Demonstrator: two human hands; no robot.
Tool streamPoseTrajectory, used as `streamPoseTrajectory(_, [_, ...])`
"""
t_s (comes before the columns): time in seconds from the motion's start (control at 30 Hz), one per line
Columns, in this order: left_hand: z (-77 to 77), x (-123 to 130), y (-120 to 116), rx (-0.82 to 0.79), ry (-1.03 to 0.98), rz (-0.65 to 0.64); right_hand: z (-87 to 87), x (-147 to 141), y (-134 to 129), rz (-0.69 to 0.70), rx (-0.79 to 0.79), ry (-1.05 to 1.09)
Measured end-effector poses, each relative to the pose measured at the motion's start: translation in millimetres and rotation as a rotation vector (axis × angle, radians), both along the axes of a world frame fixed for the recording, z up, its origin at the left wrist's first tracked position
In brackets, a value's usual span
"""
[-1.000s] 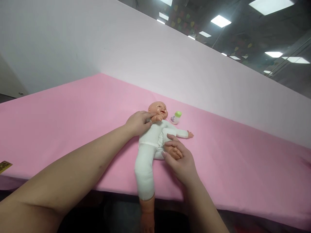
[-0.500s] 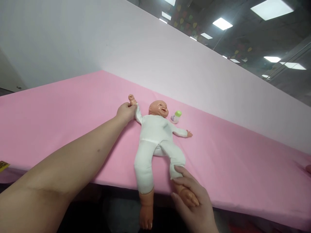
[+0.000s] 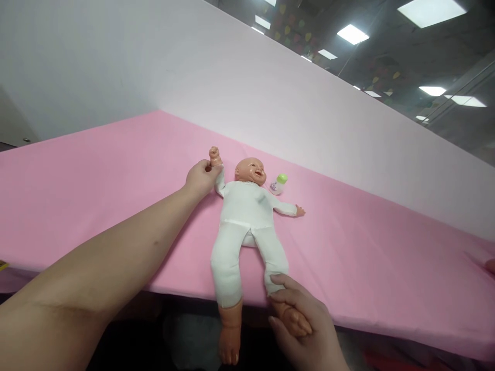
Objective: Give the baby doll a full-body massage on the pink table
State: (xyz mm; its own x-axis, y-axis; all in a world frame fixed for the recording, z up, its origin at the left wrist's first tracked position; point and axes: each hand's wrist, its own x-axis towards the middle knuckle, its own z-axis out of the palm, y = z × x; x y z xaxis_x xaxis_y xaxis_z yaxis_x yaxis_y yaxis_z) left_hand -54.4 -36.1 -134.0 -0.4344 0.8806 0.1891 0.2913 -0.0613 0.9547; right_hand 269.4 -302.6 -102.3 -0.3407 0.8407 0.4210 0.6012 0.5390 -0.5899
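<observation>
A baby doll (image 3: 247,206) with a white cloth body lies on its back on the pink table cover (image 3: 127,170), its feet hanging past the near edge. My left hand (image 3: 203,178) is closed around the doll's wrist on the left side, holding that arm raised. At the lower right, my right hand (image 3: 305,322) is wrapped around the doll's ankle and foot, the fingers over the end of the white leg. The doll's other arm and other leg lie free.
A small baby bottle (image 3: 278,184) with a green cap lies beside the doll's head. A white wall panel (image 3: 290,103) rises behind the table. A yellow item (image 3: 3,265) shows at the left edge. Part of another person's hand (image 3: 490,266) appears at the far right.
My left hand has moved the doll's held arm slightly right, toward its head. My right hand has shifted the held leg a little left and down.
</observation>
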Motion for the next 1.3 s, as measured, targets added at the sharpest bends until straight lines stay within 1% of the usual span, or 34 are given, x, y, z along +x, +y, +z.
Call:
streamPoseTrajectory(0.1, [8.0, 8.6, -11.5, 0.094, 0.174, -0.097, 13.5, 2.1, 5.4, -0.011, 0.052, 0.035])
streamPoseTrajectory(0.2, [17.9, 19.9, -23.2, 0.16, 0.402, -0.225, 25.8, 0.7, 15.9, -0.038, 0.067, 0.067])
streamPoseTrajectory(0.3, [25.3, 30.2, -30.1, 0.226, 0.623, -0.346, 34.8, -5.1, 34.2, -0.051, 0.033, 0.088])
streamPoseTrajectory(0.37, [27.6, 34.3, -32.1, 0.247, 0.718, -0.426, 38.4, -11.0, 50.5, -0.047, 0.009, 0.107])
streamPoseTrajectory(0.47, [28.0, 35.4, -33.8, 0.241, 0.803, -0.499, 38.8, -23.2, 77.1, -0.045, -0.038, 0.153])
streamPoseTrajectory(0.57, [27.7, 32.4, -35.6, 0.244, 0.865, -0.499, 32.8, -37.4, 99.7, -0.036, -0.103, 0.171])
streamPoseTrajectory(0.7, [29.6, 28.8, -37.7, 0.242, 0.906, -0.512, 23.4, -50.0, 113.4, -0.017, -0.145, 0.12])
streamPoseTrajectory(0.83, [31.0, 29.6, -36.2, 0.24, 0.886, -0.512, 19.4, -48.9, 112.7, -0.02, -0.165, 0.138])
streamPoseTrajectory(0.97, [28.3, 27.8, -31.3, 0.229, 0.793, -0.501, 18.5, -43.5, 109.3, -0.03, -0.192, 0.211])
streamPoseTrajectory(1.03, [25.7, 24.0, -28.9, 0.187, 0.688, -0.459, 18.7, -40.9, 105.8, -0.037, -0.22, 0.258])
streamPoseTrajectory(1.13, [19.7, 16.3, -23.7, 0.119, 0.464, -0.391, 19.2, -35.0, 94.7, -0.048, -0.245, 0.296])
streamPoseTrajectory(1.23, [11.1, 8.8, -14.5, 0.061, 0.227, -0.324, 18.9, -26.3, 76.2, -0.054, -0.224, 0.284])
streamPoseTrajectory(1.3, [5.3, 4.8, -7.6, 0.03, 0.112, -0.281, 19.4, -20.8, 61.4, -0.049, -0.207, 0.25])
